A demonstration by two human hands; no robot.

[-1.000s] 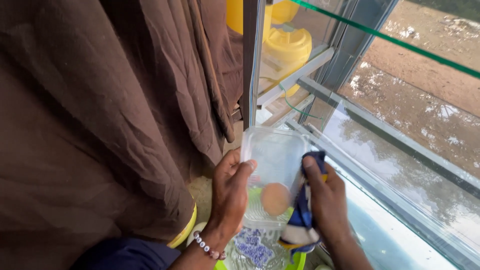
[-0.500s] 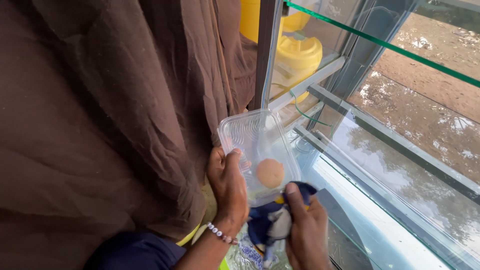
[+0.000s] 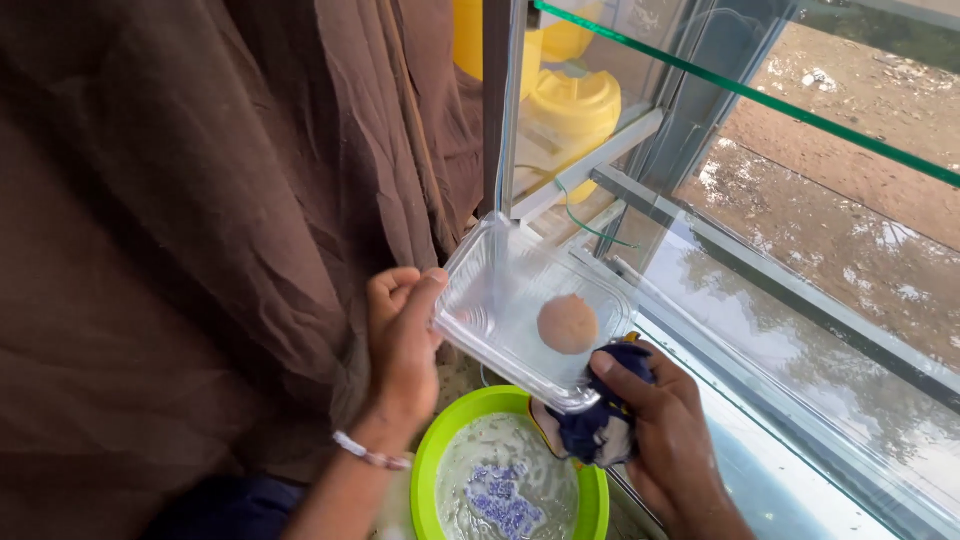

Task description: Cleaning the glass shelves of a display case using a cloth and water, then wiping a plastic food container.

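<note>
Left hand (image 3: 400, 340) clamps the clear plastic container (image 3: 525, 310) tilted over the green basin (image 3: 425, 470) for drainage; right hand (image 3: 665, 445) grips a dark cloth (image 3: 600, 425) against its rim

Both forearms are bare, with no sleeves showing. The left wrist wears a thin beaded bracelet (image 3: 370, 456) of pale pink and white beads.

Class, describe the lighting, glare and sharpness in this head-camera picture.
Head view: soft daylight through the glass, which mirrors the wet ground; highlights glint on the clear tray the left hand holds; curtain dim; everything fairly sharp.
</note>
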